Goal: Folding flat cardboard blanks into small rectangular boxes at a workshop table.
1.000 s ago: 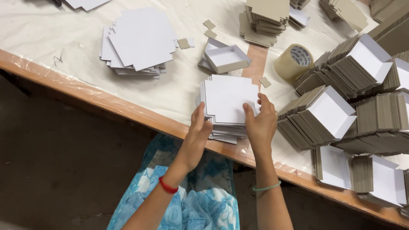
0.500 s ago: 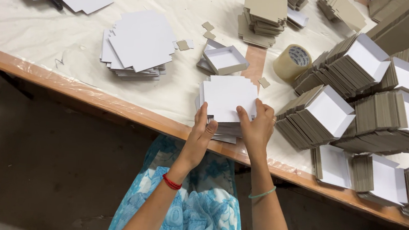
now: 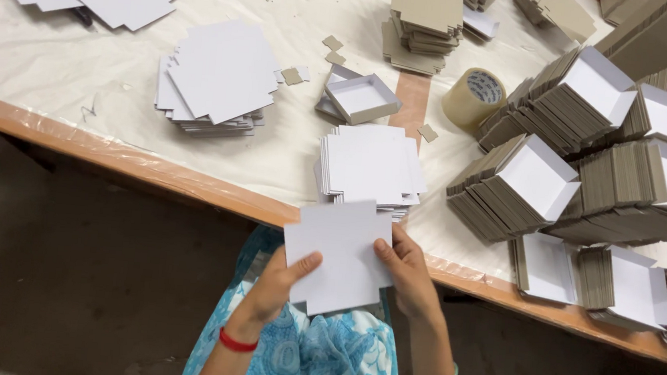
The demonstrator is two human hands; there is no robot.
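Both hands hold one flat white card sheet [image 3: 341, 254] w/ notched corners, just off the table's near edge, above the lap. Left hand [image 3: 276, 287] pinches its left-bottom side, thumb on top; right hand [image 3: 408, 276] grips its right edge, thumb on the face. A red band sits on the left wrist, a pale green one on the right. Just beyond, on the table [image 3: 150, 171], lies a stack of like white sheets [image 3: 371, 167]. Further left is another stack [image 3: 218, 77]. Behind is a folded small box tray [image 3: 361, 97] and a tape roll [image 3: 474, 97]. To the right, rows of nested finished trays [image 3: 594, 154] lean together.
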